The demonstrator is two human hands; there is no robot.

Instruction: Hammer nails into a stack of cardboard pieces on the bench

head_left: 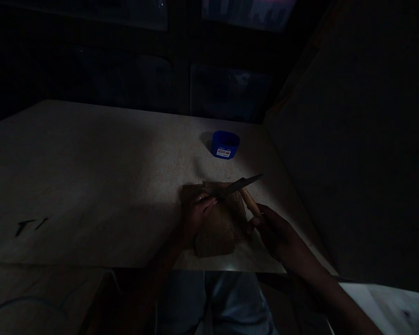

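The scene is very dark. A brown folded piece of material [214,232], like leather or card, lies near the front edge of a pale table [91,186]. My left hand [195,214] rests on its left part, with fingers bent and pressing down. My right hand [275,232] is closed round the wooden handle of a hammer-like tool [246,188]. The tool's dark metal head lies across the top of the brown piece.
A small blue tub [225,144] with a label stands farther back on the table. A dark upright panel [352,163] borders the table on the right. Dark marks [30,225] show at the table's left. My legs are below the front edge.
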